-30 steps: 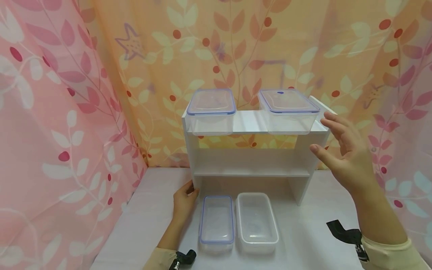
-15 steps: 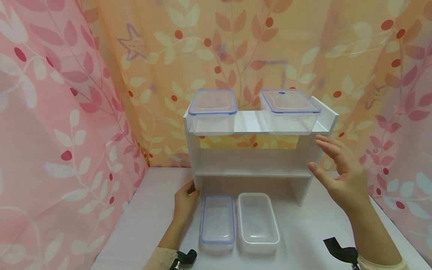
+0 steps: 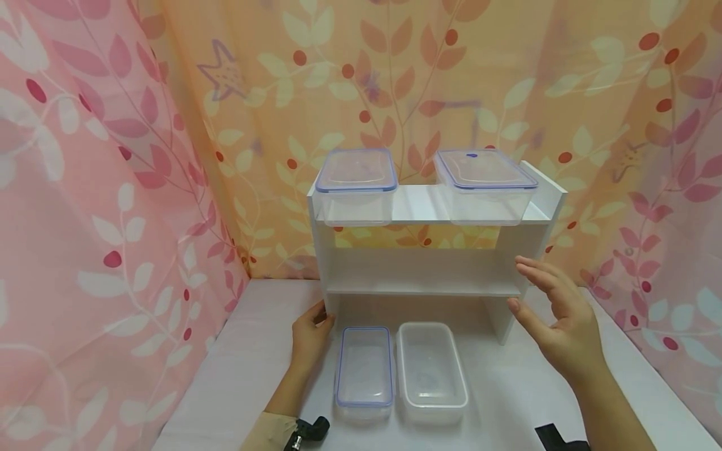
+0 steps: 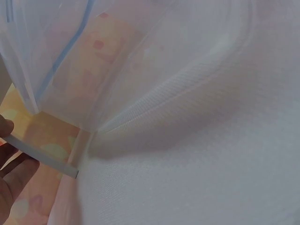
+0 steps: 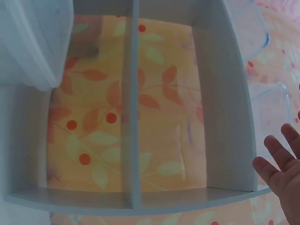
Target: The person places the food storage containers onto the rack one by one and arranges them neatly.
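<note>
Apparently steadying the shelf [image 3: 417, 270], the left hand [image 3: 309, 338] gripped it, lower centre; lower right, the right hand [image 3: 564, 329] hung empty, uncurled, any next grasp seemingly requiring closure.

table [image 3: 248, 357]: shelf [image 3: 420, 270], two tubs [image 3: 363, 369] [image 3: 433, 369]; atop shelf: two lidded boxes [image 3: 356, 188] [image 3: 486, 188]

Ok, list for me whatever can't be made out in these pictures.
Left wrist view: most of the left hand, cut off by the left edge; the top of the blue-rimmed box, cut off by the top edge.
Right wrist view: the rest of the right hand, cut off by the right edge.
Head view: the blue mark on the upper right lid, too small to read.
</note>
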Demonstrator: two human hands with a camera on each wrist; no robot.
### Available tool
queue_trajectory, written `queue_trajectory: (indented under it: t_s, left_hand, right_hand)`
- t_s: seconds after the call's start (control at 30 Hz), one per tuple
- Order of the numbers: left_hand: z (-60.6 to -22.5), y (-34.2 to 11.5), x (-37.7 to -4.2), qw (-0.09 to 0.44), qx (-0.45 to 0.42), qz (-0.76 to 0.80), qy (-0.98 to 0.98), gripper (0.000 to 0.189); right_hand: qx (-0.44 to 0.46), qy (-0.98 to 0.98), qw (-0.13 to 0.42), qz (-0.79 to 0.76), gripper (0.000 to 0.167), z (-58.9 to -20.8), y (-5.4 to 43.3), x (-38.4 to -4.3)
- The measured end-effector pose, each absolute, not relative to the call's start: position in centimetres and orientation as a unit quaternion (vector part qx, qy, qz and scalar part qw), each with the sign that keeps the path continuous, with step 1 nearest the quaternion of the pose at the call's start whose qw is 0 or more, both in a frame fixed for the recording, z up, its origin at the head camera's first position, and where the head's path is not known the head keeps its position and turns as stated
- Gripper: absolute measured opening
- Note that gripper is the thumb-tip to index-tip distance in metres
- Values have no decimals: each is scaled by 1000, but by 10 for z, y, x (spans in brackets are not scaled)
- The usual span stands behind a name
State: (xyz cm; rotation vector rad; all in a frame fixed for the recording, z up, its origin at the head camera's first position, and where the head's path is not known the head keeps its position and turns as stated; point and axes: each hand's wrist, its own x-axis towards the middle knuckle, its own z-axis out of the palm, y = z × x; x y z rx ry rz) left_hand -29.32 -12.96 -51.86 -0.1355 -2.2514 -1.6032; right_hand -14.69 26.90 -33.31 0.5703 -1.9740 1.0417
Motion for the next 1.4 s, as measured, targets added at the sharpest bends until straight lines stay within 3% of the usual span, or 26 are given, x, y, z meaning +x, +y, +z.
queue_trajectory:
  t_s: [0.93,1.4]
  left_hand:
    - [-522,-131,-296,186,-56,-576,-794,41]
    - [-520,-130,-296,198,-58,-557,-804,41]
  right_hand:
    - [214,-785,264,518,65,-442,267,-148]
    - [229,-819,206,483,80,-480,271,-146]
